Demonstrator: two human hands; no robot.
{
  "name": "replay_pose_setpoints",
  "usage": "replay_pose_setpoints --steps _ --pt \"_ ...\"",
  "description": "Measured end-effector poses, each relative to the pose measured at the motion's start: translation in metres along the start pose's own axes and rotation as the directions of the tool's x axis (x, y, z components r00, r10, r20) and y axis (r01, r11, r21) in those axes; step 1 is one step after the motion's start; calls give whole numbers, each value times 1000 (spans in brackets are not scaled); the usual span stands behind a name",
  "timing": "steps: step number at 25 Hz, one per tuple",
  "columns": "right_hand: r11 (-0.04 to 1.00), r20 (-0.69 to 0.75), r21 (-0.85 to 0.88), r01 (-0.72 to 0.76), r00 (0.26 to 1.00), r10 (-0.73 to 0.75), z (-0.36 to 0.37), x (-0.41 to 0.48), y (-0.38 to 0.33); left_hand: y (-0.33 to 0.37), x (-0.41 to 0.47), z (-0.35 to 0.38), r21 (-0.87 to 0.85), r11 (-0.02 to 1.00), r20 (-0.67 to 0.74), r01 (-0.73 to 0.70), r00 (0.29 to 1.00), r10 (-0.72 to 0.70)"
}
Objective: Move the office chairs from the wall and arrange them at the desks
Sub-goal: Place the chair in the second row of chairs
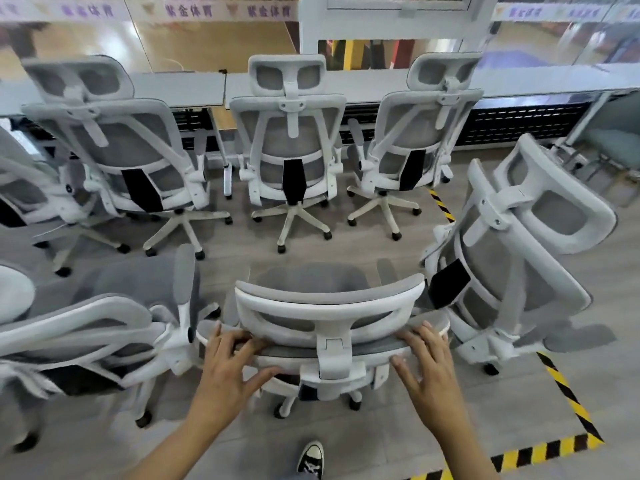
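A white-framed office chair with grey mesh (329, 306) stands right in front of me, its back toward me. My left hand (228, 362) grips the left top edge of its backrest, fingers curled over the rim. My right hand (429, 365) rests on the right top edge, fingers spread over it. Three like chairs are tucked at the long white desk (180, 88) ahead: a left chair (114, 143), a middle chair (287, 140) and a right chair (415, 133). Another chair (512, 244) stands tilted at my right, and one more chair (93, 327) at my left.
Yellow-black hazard tape (568, 396) marks the grey floor at the right and front. My black sneaker (310, 457) shows at the bottom. A glass wall with a window frame (391, 22) rises behind the desk. A further chair (20, 188) sits at the far left.
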State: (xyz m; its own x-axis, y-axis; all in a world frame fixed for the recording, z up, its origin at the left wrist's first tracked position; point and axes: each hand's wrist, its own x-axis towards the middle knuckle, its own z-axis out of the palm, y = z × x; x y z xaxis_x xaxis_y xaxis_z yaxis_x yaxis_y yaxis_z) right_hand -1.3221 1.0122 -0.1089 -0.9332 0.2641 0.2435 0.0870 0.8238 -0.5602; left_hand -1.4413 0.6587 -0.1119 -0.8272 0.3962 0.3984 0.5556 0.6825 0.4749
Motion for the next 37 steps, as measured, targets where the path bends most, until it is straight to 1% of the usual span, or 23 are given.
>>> replay_pose_setpoints --steps 4,7,11,14,18,22,25,26,27,29,31,33,35,37 --pt "1000 40 7 27 999 -27 3 58 9 -12 43 12 34 995 36 97 995 -98" --pt "999 96 2 40 995 -40 1 105 14 -15 75 19 48 991 7 126 992 -127" --pt "999 148 14 37 988 -39 3 151 14 -18 108 23 125 979 -12 162 987 -161" --pt "999 161 25 20 987 -24 7 168 12 -18 122 22 151 964 -10 218 976 -219" --pt "1000 180 -7 17 984 -16 7 190 13 -16 141 22 156 957 -2 245 969 -248" --pt "998 219 -64 -17 975 30 5 211 13 3 153 32 188 935 -46 302 953 -299" --pt "996 252 -78 -37 966 55 5 217 13 23 158 36 167 905 -63 392 920 -387" --pt "996 261 -76 -40 963 59 2 218 13 30 157 37 152 902 -77 404 915 -396" --pt "997 263 -69 -45 963 61 -1 217 11 38 156 38 134 912 -88 387 922 -378" --pt "998 218 -37 -59 974 65 -15 212 7 57 155 39 99 955 -71 278 960 -272" --pt "996 109 -34 -84 990 87 -32 202 9 79 161 43 40 986 -32 164 986 -162" --pt "990 -13 -39 -138 990 138 -53 186 17 105 171 51 -18 998 8 54 998 -54" --pt "980 -112 -26 -195 975 191 -72 169 26 128 184 58 -30 998 48 -52 997 53" --pt "964 -206 -1 -268 943 262 -91 150 44 154 203 71 -87 991 122 -105 986 116"
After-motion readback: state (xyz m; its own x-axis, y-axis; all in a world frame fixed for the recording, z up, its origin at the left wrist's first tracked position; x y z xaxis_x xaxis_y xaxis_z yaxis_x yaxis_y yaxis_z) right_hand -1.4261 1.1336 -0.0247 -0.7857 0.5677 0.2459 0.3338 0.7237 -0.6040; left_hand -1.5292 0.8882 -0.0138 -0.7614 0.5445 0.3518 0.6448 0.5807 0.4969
